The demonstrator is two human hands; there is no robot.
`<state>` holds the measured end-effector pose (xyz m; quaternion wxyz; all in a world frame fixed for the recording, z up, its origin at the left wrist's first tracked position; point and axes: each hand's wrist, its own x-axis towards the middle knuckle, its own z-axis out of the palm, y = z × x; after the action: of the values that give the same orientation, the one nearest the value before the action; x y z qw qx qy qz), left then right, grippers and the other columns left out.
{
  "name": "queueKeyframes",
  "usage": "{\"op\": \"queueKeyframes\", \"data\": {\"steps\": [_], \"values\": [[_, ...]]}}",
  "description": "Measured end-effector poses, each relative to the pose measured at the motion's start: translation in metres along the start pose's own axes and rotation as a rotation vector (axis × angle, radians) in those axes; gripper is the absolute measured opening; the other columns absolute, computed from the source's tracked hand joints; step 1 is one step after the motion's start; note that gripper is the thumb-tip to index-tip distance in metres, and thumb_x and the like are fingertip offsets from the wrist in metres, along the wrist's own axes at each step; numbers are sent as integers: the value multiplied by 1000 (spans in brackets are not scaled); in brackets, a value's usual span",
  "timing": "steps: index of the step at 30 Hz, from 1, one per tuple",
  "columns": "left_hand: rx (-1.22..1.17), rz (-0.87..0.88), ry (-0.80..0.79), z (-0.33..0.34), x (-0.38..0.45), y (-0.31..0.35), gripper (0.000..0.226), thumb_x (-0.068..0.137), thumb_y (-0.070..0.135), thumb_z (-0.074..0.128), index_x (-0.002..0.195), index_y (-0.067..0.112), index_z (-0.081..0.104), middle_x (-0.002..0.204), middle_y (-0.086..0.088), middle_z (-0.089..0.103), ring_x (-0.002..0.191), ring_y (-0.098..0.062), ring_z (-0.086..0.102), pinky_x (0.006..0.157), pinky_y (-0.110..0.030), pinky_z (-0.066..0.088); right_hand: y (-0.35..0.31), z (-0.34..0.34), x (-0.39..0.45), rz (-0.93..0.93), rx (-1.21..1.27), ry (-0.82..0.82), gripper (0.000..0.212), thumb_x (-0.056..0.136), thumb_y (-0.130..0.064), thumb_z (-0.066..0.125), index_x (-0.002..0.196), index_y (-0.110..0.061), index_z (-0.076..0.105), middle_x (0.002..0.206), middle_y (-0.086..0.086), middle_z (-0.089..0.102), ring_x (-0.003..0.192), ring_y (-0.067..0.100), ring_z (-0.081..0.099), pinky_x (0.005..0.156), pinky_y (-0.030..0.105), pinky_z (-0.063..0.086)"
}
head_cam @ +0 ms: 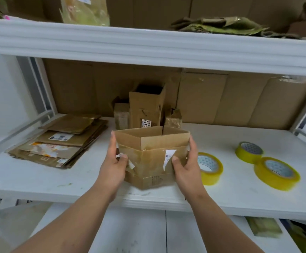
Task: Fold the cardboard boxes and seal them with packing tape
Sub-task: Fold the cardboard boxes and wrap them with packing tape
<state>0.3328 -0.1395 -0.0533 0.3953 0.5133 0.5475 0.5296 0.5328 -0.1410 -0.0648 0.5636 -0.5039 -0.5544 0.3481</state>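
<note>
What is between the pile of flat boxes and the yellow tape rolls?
The head view shows a cardboard box standing on the shelf between the flat boxes and tape rolls. The left hand and right hand hold its sides.

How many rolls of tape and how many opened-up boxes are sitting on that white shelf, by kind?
Yellow rolls of packing tape: 3
Opened brown cardboard boxes: 2, one held in both hands, one tall at the back
Stack of flattened cardboard boxes: 1
Total: 6
</note>
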Motion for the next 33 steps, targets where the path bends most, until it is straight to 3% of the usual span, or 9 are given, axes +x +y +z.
{"op": "queueKeyframes", "data": {"steps": [6,9,11,15,18,21,23,27,33], "values": [[-80,-28,-81,15,-6,0,32,97,60,39,115,84,29,116,43,45,109,11,45,105,-31,36,18,-3,-3,13,-37,-65,75,96,-10,58,146,-56,26,141,-17,51,128,8,51,108,37,46],[-28,-26,-66,14,5,-3,42,100,55,37,138,69,25,128,30,42,116,2,41,106,-29,32,18,-1,-2,3,-12,-32,72,94,-10,62,116,-74,38,118,-28,59,111,-4,58,87,14,52],[-6,-18,-41,11,14,0,47,102,48,39,145,60,25,130,20,42,117,-3,43,108,-32,33,19,-2,1,-2,-12,-17,64,92,-12,65,113,-68,43,116,-20,61,104,-2,60,80,15,53],[-12,-4,-15,5,25,7,36,102,33,48,124,60,41,118,19,53,106,-5,56,91,-28,46,19,-2,7,-4,-52,-52,49,89,-17,68,123,-46,48,123,-3,56,104,8,59,86,34,57],[20,-23,-89,2,20,8,23,102,46,38,111,61,53,122,19,57,114,-5,57,94,-27,48,19,1,12,-2,-117,-84,41,88,-24,68,123,-39,54,123,-4,51,104,1,55,86,27,55],[80,13,-162,-3,15,8,57,86,77,20,119,54,60,138,12,51,129,-11,47,111,-37,38,18,0,15,23,-131,-99,31,88,-30,68,116,-38,61,120,-7,49,99,-10,50,77,12,49],[147,29,-186,-3,14,8,68,78,81,22,120,46,63,143,14,42,131,-10,41,108,-32,36,16,-1,16,45,-84,-107,26,82,-39,65,108,-40,65,119,-6,50,97,-9,51,76,11,47],[163,16,-157,-2,16,3,41,83,57,58,111,29,69,139,20,39,125,-5,43,88,-16,38,12,-2,22,57,-24,-55,8,90,-41,64,94,-36,69,116,-6,54,95,-6,56,73,8,46],[116,-6,-118,0,28,-3,15,94,30,64,108,34,64,126,19,49,114,-4,50,84,-18,43,13,5,36,161,62,7,16,93,-23,64,105,-33,59,106,-4,62,94,12,62,63,15,49]]}}
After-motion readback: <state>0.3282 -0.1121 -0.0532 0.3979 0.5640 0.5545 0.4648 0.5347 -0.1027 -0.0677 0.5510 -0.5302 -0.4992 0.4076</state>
